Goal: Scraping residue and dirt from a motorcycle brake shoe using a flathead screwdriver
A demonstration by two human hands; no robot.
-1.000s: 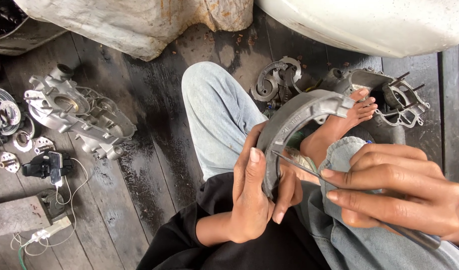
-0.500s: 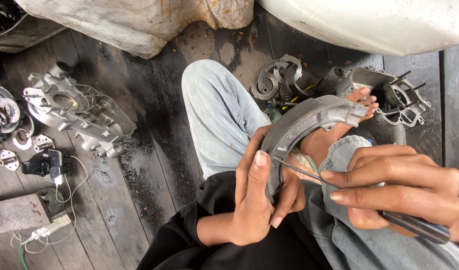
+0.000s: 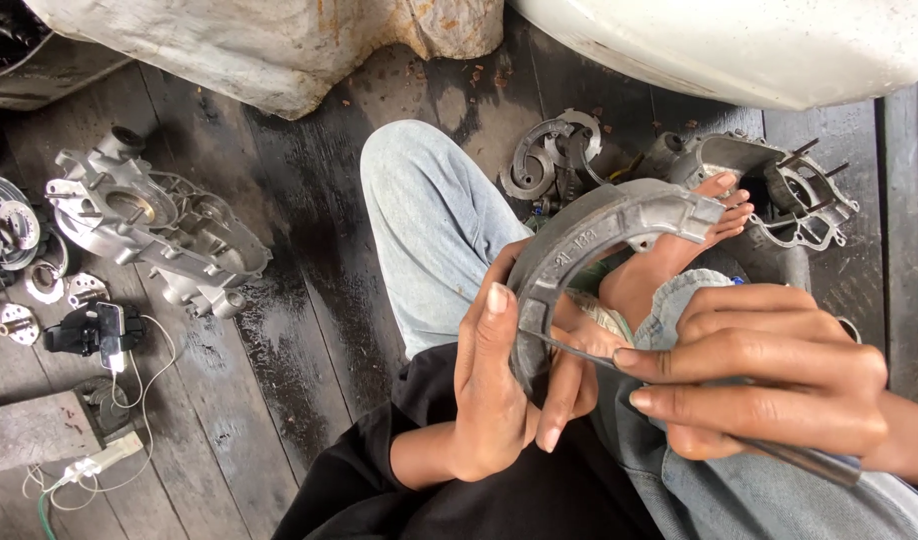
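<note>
Brake shoe point(image 3: 589, 235) clasped by left hand point(image 3: 504, 385) for steadiness; right hand point(image 3: 769, 385) closed around screwdriver point(image 3: 679, 400), tip levering at shoe's near end.

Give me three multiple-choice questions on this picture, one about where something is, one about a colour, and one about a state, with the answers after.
1. Where does the engine casing lie?
A. On the plank floor, to the left of the person's knee
B. On the person's lap
C. On top of the white tank

2. What colour are the person's trousers?
A. Red
B. Light blue
C. Black

3. How is the curved brake shoe held?
A. It lies untouched on the floor
B. It hangs from a hook
C. The left hand grips its lower end while the right hand sets a thin metal tool against it

Answers:
1. A, the casing rests on the dark planks at the left.
2. B, the bent leg shows pale denim.
3. C, left fingers wrap the shoe and the tool tip meets it.
</note>
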